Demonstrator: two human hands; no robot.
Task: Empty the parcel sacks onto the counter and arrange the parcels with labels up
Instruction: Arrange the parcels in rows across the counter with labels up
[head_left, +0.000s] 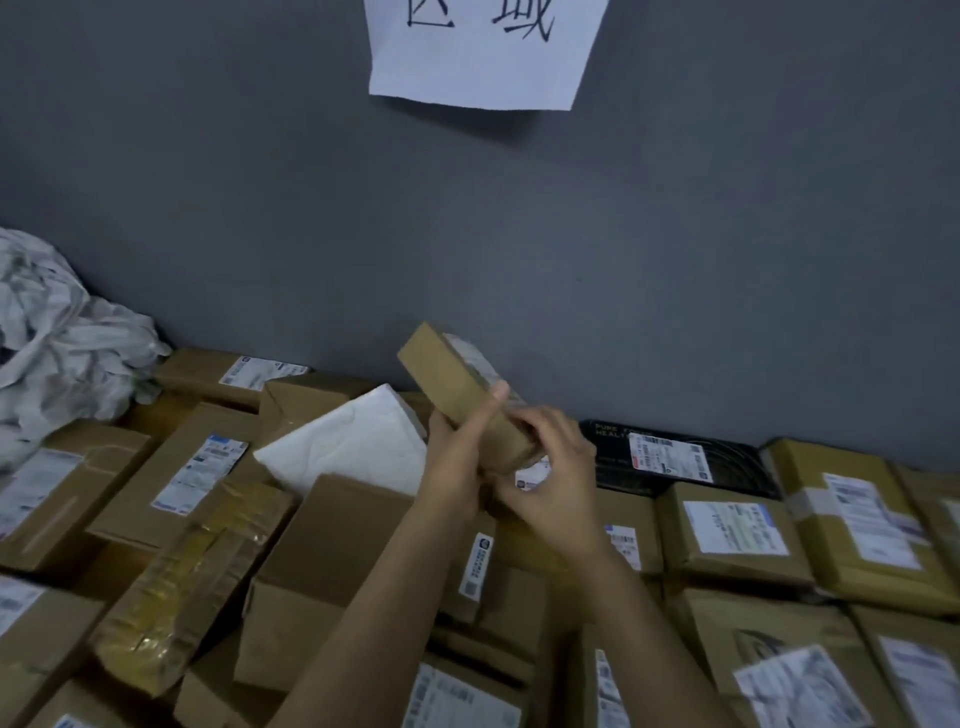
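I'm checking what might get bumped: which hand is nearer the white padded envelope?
Left. The left hand is at the right edge of the white padded envelope, gripping the small cardboard box; the right hand holds the box's other side, farther right.

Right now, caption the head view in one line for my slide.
Left hand and right hand hold a long brown parcel tilted above label-up boxes by a grey wall.
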